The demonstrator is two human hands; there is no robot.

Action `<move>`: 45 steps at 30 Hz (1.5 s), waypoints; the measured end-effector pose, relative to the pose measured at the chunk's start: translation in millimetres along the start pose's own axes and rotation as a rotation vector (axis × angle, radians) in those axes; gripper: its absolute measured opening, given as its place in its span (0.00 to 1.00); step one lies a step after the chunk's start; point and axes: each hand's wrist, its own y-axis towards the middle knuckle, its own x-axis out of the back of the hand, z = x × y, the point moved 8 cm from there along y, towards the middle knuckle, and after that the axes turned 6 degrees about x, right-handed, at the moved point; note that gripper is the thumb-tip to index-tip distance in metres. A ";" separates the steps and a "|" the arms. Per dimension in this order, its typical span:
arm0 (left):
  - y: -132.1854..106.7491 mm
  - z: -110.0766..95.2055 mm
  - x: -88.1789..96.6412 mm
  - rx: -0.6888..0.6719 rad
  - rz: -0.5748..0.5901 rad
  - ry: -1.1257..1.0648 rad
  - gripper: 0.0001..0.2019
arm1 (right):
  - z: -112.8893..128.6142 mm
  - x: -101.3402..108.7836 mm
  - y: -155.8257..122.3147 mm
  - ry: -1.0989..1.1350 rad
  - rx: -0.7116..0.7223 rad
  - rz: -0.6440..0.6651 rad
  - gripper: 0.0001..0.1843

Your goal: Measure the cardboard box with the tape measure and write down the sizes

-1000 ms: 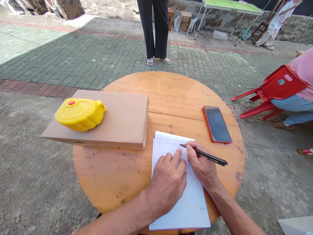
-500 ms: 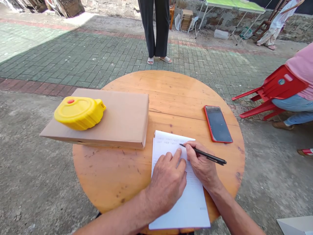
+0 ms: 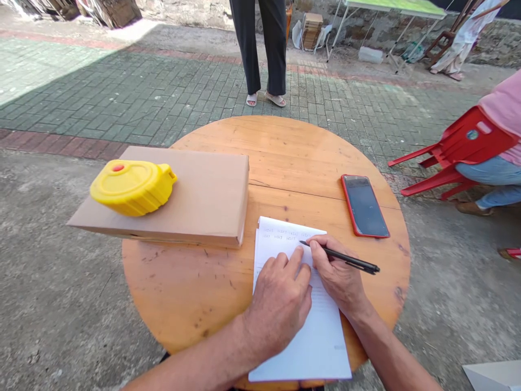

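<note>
Sheets of white paper [image 3: 303, 350] lie on the round wooden table [image 3: 187, 288], with small handwritten rows near the top edge. My right hand [image 3: 337, 274] pinches a black pen [image 3: 352, 259], its tip at the end of the second row of writing. On the paper just left of it rests my left hand [image 3: 283, 296], index finger pointing toward the pen tip, fingers apart and slightly bent, holding nothing. Both hands cover part of the sheet.
A cardboard box [image 3: 207, 201] at the table's left bears a yellow plastic case [image 3: 134, 187]. To the right lies a phone [image 3: 365, 206] in a red case. One person [image 3: 264, 49] stands beyond the table; another sits on a red plastic chair [image 3: 474, 144] at right.
The view has shifted very slightly. Both hands and the pen stay in nearly the same place on the paper. The standing person's legs have moved a little.
</note>
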 end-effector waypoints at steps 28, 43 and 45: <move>-0.5 0.5 1.3 0.004 -0.014 -0.002 0.09 | -13.2 3.4 -5.3 0.079 -0.075 -0.087 0.09; -0.1 1.1 0.3 0.006 -0.003 -0.006 0.08 | -5.7 3.7 -2.3 0.026 -0.020 -0.073 0.09; 0.2 1.2 0.1 0.005 0.000 -0.008 0.08 | -4.3 3.0 -1.7 0.028 -0.009 -0.064 0.09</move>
